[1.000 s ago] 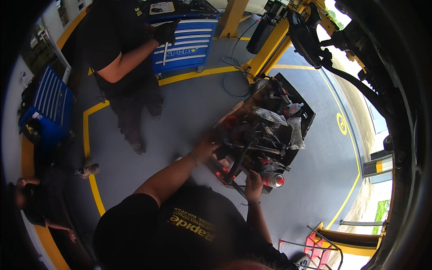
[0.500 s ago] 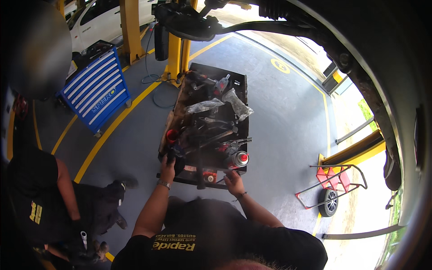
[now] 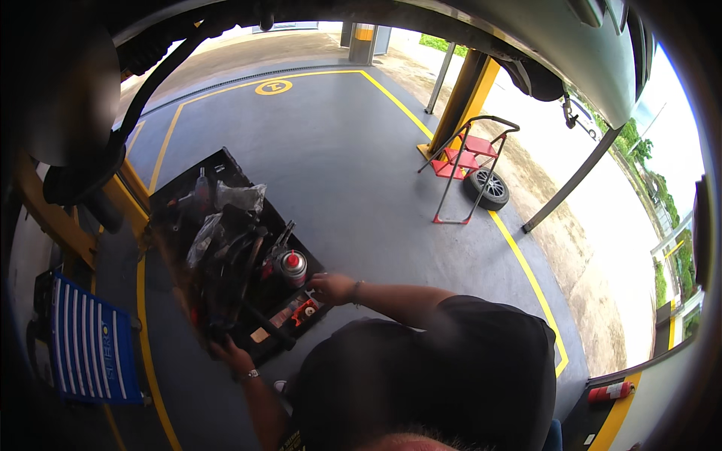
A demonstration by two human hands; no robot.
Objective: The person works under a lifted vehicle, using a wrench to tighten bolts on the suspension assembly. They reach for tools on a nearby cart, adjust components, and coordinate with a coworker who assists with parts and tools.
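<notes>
A black tool cart (image 3: pixel 307 252) stands before me, its open top tray full of tools. My left hand (image 3: pixel 235 356) is closed at the cart's near left corner, with its fingertips lost in shadow. At the near right corner my right hand (image 3: pixel 331 288) has its fingers curled over the rim. Just beyond it stands a spray can (image 3: pixel 292 264) with a red cap. A long dark bar (image 3: pixel 268 326) lies toward the near edge, beside a small orange-red box (image 3: pixel 304 311). Clear plastic bags (image 3: pixel 242 197) and a power tool (image 3: pixel 201 191) are farther back in the tray.
A blue drawer cabinet (image 3: pixel 94 338) stands at the left, near yellow lift posts (image 3: pixel 129 197). A red step stool (image 3: pixel 459 161) and a loose wheel (image 3: pixel 487 188) are at the right. A raised vehicle (image 3: pixel 421 34) hangs overhead. A fire extinguisher (image 3: pixel 611 391) is at the lower right.
My view has swung to the right, so the cart, cabinet and stool appear farther left. The co-worker at the left has gone out of view. Both hands remain at the cart's near corners.
</notes>
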